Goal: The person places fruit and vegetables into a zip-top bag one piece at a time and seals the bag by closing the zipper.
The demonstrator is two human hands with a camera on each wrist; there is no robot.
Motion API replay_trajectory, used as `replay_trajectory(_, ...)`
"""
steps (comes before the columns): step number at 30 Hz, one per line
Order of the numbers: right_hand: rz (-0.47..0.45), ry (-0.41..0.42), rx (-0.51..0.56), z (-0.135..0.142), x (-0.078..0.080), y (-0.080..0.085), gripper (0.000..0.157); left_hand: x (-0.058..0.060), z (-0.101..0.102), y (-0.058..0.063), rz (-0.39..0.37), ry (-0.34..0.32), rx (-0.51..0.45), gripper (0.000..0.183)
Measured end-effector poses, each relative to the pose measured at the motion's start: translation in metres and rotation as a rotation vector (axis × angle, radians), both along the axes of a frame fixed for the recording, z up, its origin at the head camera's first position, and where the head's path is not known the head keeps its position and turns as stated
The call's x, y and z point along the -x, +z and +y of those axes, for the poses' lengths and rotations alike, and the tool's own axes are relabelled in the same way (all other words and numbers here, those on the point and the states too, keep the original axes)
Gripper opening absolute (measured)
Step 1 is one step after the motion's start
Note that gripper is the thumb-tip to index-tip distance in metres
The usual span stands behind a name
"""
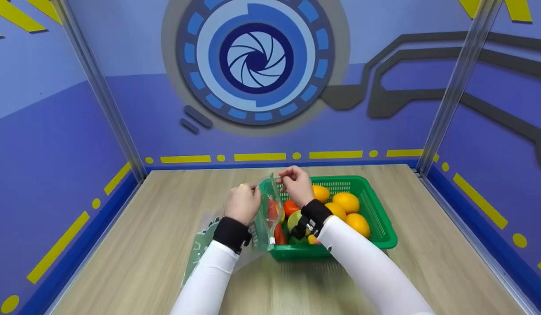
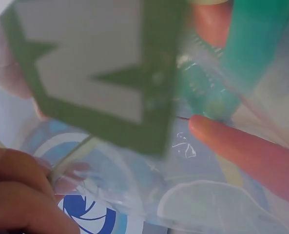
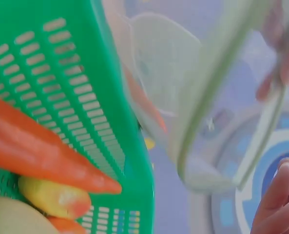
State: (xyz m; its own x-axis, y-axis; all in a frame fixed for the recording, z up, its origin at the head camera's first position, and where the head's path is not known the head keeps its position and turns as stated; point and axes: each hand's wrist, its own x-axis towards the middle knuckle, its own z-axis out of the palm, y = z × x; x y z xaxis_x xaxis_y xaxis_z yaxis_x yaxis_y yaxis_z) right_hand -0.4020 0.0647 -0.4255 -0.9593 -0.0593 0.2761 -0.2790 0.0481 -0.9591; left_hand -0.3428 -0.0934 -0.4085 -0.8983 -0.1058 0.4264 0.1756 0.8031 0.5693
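Note:
My left hand pinches the upper rim of a clear plastic slider bag with green print. The bag's mouth gapes toward the right, and its lower part trails on the table beneath my left forearm. My right hand hovers over the basket's far left corner, close beside the bag's mouth, with loosely bent fingers. In the right wrist view its fingertips are apart from the bag's rim and hold nothing. Just right of the bag, a green basket contains a carrot and several oranges.
Also in the basket are a red round item, a pale green round fruit and a small yellow-red fruit. The wooden table ends at a blue back wall, with side walls left and right.

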Motion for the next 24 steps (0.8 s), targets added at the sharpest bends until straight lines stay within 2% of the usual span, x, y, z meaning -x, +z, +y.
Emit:
replay_trajectory(3, -0.031, -0.040, 0.007, 0.006, 0.006, -0.002, 0.015, 0.000, -0.001, -0.001, 0.011, 0.001, 0.000, 0.025)
replay_trajectory(7, -0.117, -0.042, -0.085, 0.011, 0.011, -0.012, 0.019, 0.000, -0.001, 0.000, 0.014, 0.014, 0.009, 0.025)
replay_trajectory(15, -0.293, 0.118, -0.330, 0.002, 0.016, -0.036, 0.032, -0.003, -0.002, 0.004, -0.021, 0.038, -0.048, 0.024)
replay_trajectory(19, -0.311, 0.170, -0.429, -0.004, 0.019, -0.046, 0.035, -0.003, -0.002, 0.006, -0.030, 0.039, -0.071, 0.025)
replay_trajectory(24, -0.227, 0.182, -0.590, -0.010, 0.020, -0.056, 0.040, -0.002, -0.004, 0.005, -0.027, 0.046, -0.070, 0.025)
